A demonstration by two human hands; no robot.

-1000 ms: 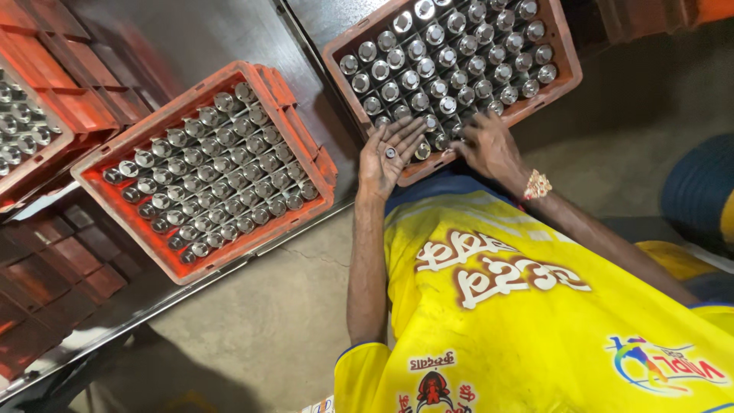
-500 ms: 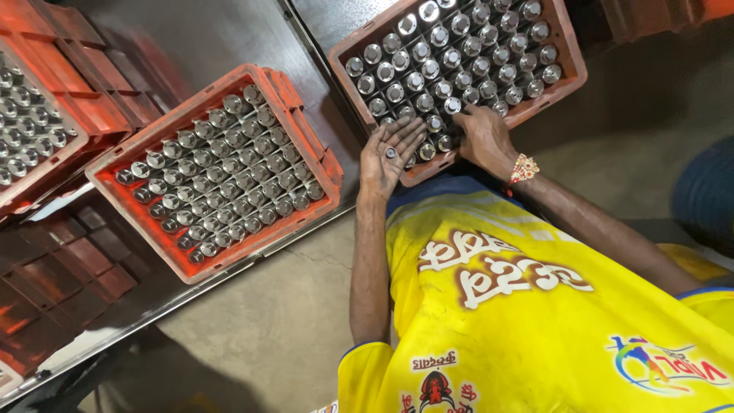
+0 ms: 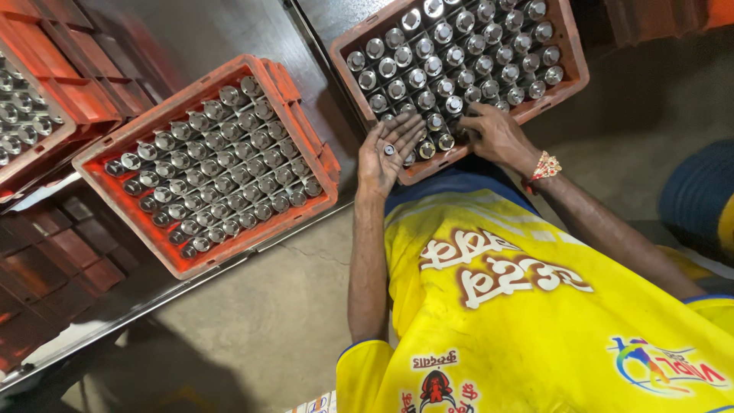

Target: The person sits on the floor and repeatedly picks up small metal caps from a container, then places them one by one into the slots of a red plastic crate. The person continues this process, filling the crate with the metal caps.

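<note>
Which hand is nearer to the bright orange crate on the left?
Left. The left hand rests on the brown crate's near edge, beside the orange crate; the right hand lies farther right.

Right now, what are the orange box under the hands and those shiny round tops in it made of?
The orange rectangular crate looks like moulded plastic, dull and scuffed, with thick ribbed walls. The silvery round bottle caps look like metal, since they glint brightly under the light. The bottles beneath are mostly hidden, so their material is unclear. The left hand and right hand rest on the caps at the near edge.
</note>
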